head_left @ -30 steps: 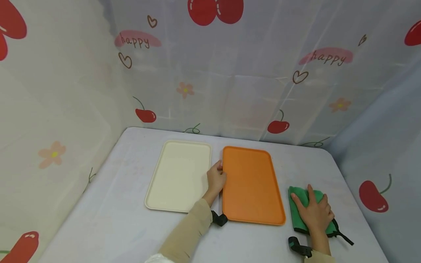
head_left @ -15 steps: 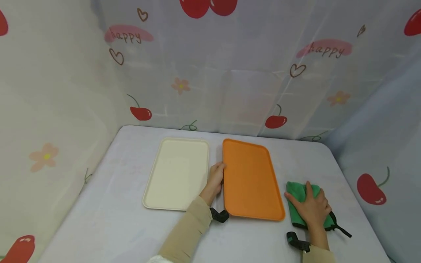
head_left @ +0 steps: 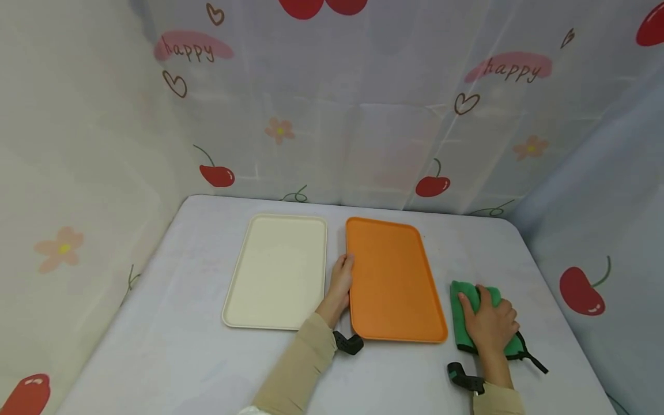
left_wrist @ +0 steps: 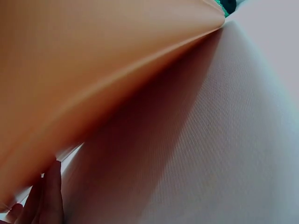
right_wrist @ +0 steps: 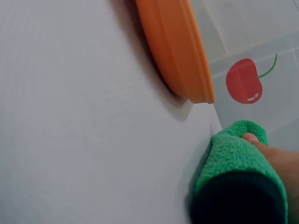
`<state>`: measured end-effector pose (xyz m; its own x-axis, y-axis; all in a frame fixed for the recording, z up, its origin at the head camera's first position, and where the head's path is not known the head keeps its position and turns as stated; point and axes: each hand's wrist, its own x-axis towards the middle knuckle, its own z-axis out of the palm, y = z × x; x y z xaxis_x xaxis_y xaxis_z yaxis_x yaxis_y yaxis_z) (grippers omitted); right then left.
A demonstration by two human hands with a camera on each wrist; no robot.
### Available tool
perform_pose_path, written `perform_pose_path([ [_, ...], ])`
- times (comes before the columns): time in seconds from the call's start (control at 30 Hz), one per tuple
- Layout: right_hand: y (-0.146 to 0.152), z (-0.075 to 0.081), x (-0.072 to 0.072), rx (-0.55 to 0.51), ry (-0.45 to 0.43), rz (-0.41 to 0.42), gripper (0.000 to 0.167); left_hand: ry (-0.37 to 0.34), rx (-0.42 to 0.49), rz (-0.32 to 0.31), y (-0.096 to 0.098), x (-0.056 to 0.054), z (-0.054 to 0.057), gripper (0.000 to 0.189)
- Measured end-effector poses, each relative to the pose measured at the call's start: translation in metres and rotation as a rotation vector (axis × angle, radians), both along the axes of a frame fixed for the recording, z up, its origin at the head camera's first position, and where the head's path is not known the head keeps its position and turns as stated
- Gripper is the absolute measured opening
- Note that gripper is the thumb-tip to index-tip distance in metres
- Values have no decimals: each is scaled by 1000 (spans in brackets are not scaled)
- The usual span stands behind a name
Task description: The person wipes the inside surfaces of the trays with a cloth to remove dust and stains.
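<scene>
In the head view, my left hand (head_left: 339, 282) grips the left rim of a rectangular orange tray (head_left: 395, 282). That side is raised off the table; the left wrist view shows a dark shadowed gap beneath the tray (left_wrist: 93, 51), with fingers (left_wrist: 52, 196) at its edge. My right hand (head_left: 491, 325) holds a folded green towel (head_left: 459, 317) with dark edging and a black loop, to the right of the tray. Seen from the right wrist, the towel (right_wrist: 238, 154) forms a thick fold with the thumb on it. The palm hides much of the towel.
A cream tray (head_left: 277, 271) lies flat on the white-covered table (head_left: 171, 340), left of the orange one, and the left forearm passes by its lower right corner. Printed curtains (head_left: 332, 138) stand behind the table and along both sides.
My left hand has taken hold of the orange tray's left rim and raised that side. The right thumb has drawn closer to the index finger on the towel. The head view has shifted slightly.
</scene>
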<state>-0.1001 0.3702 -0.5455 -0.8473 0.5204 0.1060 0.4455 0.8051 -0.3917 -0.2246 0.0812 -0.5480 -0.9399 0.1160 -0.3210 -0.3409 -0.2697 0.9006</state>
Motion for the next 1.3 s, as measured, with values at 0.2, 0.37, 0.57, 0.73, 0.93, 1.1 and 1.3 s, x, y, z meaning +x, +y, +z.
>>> perform_pose_path([
  [0.2,-2,-1,1,13,74,-25,60,-18,37,5,-1,1,2,49],
  [0.37,-4,-2,1,30,137,-20,50,-11,46,14,-6,3,2,50],
  [0.57,-6,-4,0,60,244,-22,41,-15,102,25,-15,5,7,56],
  [0.73,-7,-6,1,85,385,-9,38,34,110,38,-21,6,15,54],
  [0.93,-8,-6,1,90,518,1,35,83,104,40,-28,7,32,54],
  [1.1,-9,-1,0,81,621,1,35,101,116,35,-32,11,46,53],
  [1.3,-14,15,3,5,657,-35,35,127,206,25,-39,19,62,48],
])
